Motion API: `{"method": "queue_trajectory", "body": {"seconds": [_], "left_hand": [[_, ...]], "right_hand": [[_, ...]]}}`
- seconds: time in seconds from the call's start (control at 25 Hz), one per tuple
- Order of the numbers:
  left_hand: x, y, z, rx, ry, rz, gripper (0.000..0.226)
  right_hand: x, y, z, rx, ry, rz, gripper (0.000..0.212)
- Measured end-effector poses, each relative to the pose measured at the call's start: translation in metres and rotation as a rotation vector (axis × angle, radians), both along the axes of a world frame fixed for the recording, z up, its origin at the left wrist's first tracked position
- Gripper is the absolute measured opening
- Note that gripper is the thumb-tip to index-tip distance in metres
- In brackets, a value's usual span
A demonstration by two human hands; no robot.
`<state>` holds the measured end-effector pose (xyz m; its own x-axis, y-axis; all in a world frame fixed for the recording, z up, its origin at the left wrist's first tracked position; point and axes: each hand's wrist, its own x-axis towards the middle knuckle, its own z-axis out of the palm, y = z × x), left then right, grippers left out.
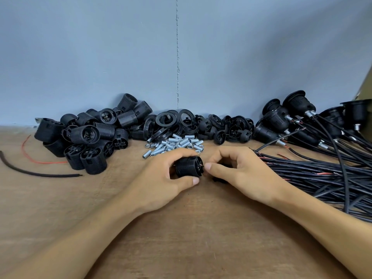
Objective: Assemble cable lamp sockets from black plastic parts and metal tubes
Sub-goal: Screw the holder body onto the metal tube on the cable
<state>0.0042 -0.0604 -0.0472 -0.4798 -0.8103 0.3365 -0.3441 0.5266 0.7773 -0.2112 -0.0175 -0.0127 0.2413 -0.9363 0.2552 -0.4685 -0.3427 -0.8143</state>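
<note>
Two hands meet mid-way across the table (181,228), near the metal tubes (175,144) by its far edge: left hand (161,178) grips a ribbed black socket (187,167); right hand (241,174) curls round a half-hidden black part (218,180) against the socket's end.

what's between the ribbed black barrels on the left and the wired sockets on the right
Head view: a heap of black rings and caps, with loose metal tubes just in front of it.
</note>
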Motion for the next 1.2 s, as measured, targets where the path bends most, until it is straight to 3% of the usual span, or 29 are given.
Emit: {"method": "queue_trajectory", "body": {"seconds": [0.68,1.0,1.2], "left_hand": [[-0.001,0.0,-0.002,-0.063,-0.004,0.027,0.057],[-0.001,0.01,0.005,-0.351,-0.092,0.166,0.049],[-0.002,0.014,0.009,-0.365,-0.105,0.188,0.047]], "right_hand": [[0.003,0.0,-0.003,-0.02,0.069,-0.088,0.014],[0.004,0.002,-0.004,-0.126,0.191,-0.083,0.01],[0.004,0.003,-0.005,-0.19,0.205,-0.073,0.01]]}}
